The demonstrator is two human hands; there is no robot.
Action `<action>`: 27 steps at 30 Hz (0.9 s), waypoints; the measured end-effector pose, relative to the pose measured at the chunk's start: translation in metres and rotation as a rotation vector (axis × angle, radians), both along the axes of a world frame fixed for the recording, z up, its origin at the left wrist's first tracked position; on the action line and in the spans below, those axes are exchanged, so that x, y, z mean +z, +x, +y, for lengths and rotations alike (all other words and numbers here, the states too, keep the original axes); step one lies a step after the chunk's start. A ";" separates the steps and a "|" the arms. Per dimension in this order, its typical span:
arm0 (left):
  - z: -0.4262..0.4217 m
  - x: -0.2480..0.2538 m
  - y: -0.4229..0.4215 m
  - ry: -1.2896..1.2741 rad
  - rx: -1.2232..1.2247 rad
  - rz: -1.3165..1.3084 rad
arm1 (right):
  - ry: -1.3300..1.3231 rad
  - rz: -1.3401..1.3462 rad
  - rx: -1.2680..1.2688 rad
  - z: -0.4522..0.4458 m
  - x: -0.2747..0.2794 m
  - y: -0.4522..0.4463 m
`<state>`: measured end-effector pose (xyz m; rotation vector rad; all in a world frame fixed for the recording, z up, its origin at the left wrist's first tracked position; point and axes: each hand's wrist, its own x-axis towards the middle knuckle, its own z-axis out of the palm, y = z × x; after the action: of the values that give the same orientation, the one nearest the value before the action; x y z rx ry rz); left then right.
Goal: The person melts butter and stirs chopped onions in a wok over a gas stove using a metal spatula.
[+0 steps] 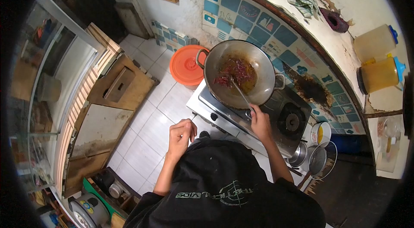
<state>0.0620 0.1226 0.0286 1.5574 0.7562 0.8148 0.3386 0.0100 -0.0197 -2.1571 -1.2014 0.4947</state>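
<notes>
A large two-handled metal wok (266,62) sits on the left part of a gas stove (280,131). Reddish-purple sliced food (239,70) lies in oil at its bottom. My right hand (260,121) is closed around the handle end of a metal spatula (242,93), whose far end is down in the food. Away from the wok, my left hand (182,135) is raised over the floor with its fingers curled in; whether it holds anything is hidden.
An orange-lidded bucket (186,65) stands left of the wok. Bowls and a strainer (318,161) lie right of the stove. A wooden cabinet (108,120) is at the left, and yellow containers (379,75) stand on the ledge at right.
</notes>
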 end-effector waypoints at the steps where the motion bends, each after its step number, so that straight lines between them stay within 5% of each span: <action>1: 0.000 -0.001 0.000 0.000 0.001 -0.004 | -0.009 -0.037 0.004 -0.001 0.000 0.002; 16: -0.003 0.003 -0.001 -0.014 0.024 -0.013 | -0.009 -0.233 -0.222 0.009 -0.021 0.075; 22: -0.004 0.005 -0.003 0.018 0.021 -0.035 | -0.044 0.003 -0.282 -0.003 -0.082 0.099; 27: -0.005 0.005 -0.004 0.008 0.025 -0.012 | -0.111 0.506 -0.374 -0.004 -0.064 0.066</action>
<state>0.0584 0.1174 0.0340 1.5517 0.7658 0.8456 0.4041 0.0058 -0.0836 -2.0993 -0.4945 0.8848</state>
